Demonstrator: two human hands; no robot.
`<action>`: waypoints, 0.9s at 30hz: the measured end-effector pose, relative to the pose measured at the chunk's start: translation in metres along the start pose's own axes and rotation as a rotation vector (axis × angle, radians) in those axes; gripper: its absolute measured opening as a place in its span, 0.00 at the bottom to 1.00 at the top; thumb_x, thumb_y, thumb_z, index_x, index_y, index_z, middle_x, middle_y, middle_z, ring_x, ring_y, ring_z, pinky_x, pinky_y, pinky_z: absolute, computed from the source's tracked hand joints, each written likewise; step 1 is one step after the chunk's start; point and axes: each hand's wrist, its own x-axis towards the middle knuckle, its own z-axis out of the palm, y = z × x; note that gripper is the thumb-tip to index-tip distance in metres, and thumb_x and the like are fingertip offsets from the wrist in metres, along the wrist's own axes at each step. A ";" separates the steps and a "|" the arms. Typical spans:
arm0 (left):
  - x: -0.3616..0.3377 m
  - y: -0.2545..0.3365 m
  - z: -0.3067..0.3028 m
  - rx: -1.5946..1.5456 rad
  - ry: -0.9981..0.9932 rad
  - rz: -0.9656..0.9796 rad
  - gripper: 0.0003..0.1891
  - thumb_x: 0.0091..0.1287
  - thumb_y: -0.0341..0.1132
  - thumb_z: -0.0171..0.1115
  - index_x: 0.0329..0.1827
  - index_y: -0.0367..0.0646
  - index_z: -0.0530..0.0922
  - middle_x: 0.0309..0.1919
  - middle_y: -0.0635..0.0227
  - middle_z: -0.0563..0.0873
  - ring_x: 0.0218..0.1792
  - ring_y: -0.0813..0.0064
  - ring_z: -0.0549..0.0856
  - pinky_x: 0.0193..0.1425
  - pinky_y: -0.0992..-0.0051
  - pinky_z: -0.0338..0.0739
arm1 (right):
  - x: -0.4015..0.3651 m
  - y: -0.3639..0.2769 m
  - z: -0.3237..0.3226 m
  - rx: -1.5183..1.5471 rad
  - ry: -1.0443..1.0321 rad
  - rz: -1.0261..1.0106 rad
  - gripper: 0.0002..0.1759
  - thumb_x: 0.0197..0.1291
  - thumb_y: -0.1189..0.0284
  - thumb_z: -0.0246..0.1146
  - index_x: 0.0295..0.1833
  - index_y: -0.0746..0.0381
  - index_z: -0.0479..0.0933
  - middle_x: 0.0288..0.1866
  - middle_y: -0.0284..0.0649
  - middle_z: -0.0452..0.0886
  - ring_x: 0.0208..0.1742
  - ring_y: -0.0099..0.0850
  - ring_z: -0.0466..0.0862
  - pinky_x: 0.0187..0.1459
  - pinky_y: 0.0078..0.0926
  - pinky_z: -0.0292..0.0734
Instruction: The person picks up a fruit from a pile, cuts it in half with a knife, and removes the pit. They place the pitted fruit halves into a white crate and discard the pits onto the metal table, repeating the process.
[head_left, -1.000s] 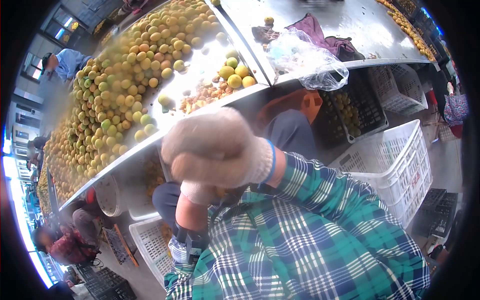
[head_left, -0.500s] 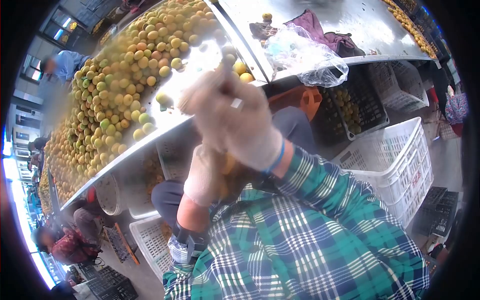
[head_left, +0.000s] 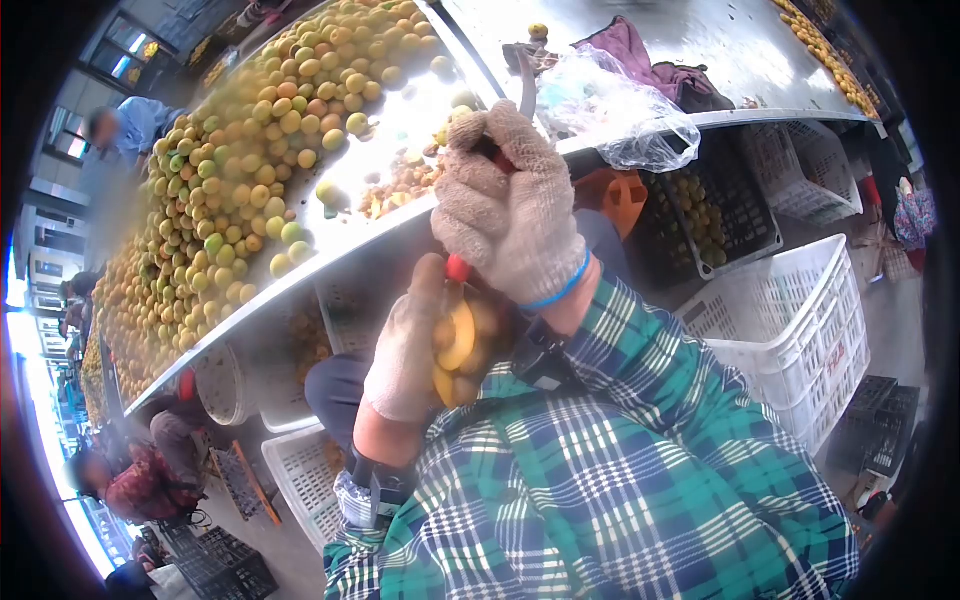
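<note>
My right hand (head_left: 512, 205), in a knitted glove, is wrapped round a knife with a red handle (head_left: 457, 268). Its narrow grey blade (head_left: 527, 85) points up and away from me. Below and to the left is my gloved left hand (head_left: 405, 345), its upper fingertip close to the handle's red end. Cut apricot pieces (head_left: 458, 338), orange inside, lie against the palm side of the left hand; its lower fingers are hidden. Beyond both hands, small cut pieces (head_left: 405, 180) are spread along the near edge of the metal table (head_left: 345, 240).
Whole apricots (head_left: 240, 190) are heaped across the table. A clear plastic bag (head_left: 620, 110) and purple cloth (head_left: 640, 60) lie at the right. White crates (head_left: 800, 340), a black crate (head_left: 735, 225) and an orange container (head_left: 615, 200) stand below. Other people (head_left: 150, 480) are at the left.
My right hand has moved right and away from the left hand, and is less blurred. The knife blade, its red handle end and the cut apricot pieces now show.
</note>
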 end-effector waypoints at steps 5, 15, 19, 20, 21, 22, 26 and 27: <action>0.002 0.002 0.006 -0.236 0.017 -0.176 0.27 0.72 0.61 0.46 0.36 0.44 0.76 0.20 0.72 0.76 0.12 0.80 0.71 0.10 0.82 0.59 | 0.001 0.006 -0.002 0.208 -0.043 0.103 0.17 0.69 0.55 0.53 0.38 0.58 0.75 0.17 0.24 0.57 0.14 0.21 0.60 0.14 0.25 0.55; 0.020 0.009 -0.022 -0.021 0.376 0.071 0.38 0.67 0.72 0.37 0.42 0.42 0.78 0.24 0.69 0.78 0.16 0.76 0.75 0.16 0.79 0.69 | 0.007 0.014 -0.022 -1.550 -0.061 -0.692 0.14 0.57 0.69 0.66 0.49 0.60 0.76 0.33 0.44 0.82 0.38 0.36 0.85 0.40 0.28 0.80; 0.027 0.011 -0.041 0.065 0.381 0.229 0.43 0.65 0.75 0.33 0.44 0.40 0.79 0.29 0.69 0.82 0.20 0.80 0.78 0.19 0.84 0.70 | -0.009 0.048 -0.017 -1.768 -0.184 -0.197 0.19 0.56 0.68 0.65 0.54 0.56 0.77 0.44 0.48 0.83 0.47 0.43 0.84 0.47 0.35 0.79; 0.026 0.010 -0.045 0.063 0.389 0.235 0.43 0.65 0.75 0.33 0.44 0.40 0.79 0.29 0.69 0.82 0.20 0.80 0.78 0.19 0.84 0.70 | -0.008 0.052 -0.022 -1.802 -0.239 -0.350 0.18 0.58 0.66 0.64 0.54 0.57 0.76 0.45 0.48 0.82 0.46 0.46 0.83 0.46 0.36 0.79; 0.024 0.009 -0.050 0.048 0.383 0.249 0.43 0.65 0.75 0.34 0.45 0.40 0.79 0.28 0.70 0.82 0.21 0.81 0.78 0.20 0.84 0.69 | -0.007 0.055 -0.025 -1.798 -0.251 -0.347 0.18 0.58 0.66 0.64 0.54 0.57 0.76 0.45 0.48 0.82 0.46 0.46 0.83 0.46 0.36 0.79; 0.023 0.009 -0.054 0.033 0.374 0.262 0.43 0.65 0.74 0.35 0.45 0.40 0.79 0.28 0.71 0.82 0.22 0.81 0.78 0.20 0.85 0.69 | -0.006 0.056 -0.027 -1.798 -0.285 -0.321 0.19 0.59 0.66 0.64 0.56 0.57 0.76 0.47 0.47 0.83 0.48 0.45 0.83 0.48 0.35 0.80; 0.023 0.005 -0.058 0.101 0.470 0.291 0.40 0.66 0.73 0.38 0.45 0.39 0.77 0.28 0.68 0.82 0.23 0.80 0.80 0.22 0.84 0.71 | -0.005 0.054 -0.011 -1.748 -0.247 -0.060 0.20 0.58 0.65 0.65 0.55 0.58 0.74 0.46 0.47 0.83 0.48 0.46 0.83 0.47 0.38 0.79; 0.022 0.006 -0.057 0.096 0.466 0.294 0.40 0.66 0.73 0.38 0.45 0.39 0.77 0.28 0.68 0.82 0.23 0.80 0.80 0.22 0.84 0.71 | -0.005 0.053 -0.008 -1.755 -0.169 0.089 0.21 0.56 0.65 0.65 0.55 0.58 0.73 0.42 0.48 0.82 0.46 0.49 0.83 0.46 0.40 0.79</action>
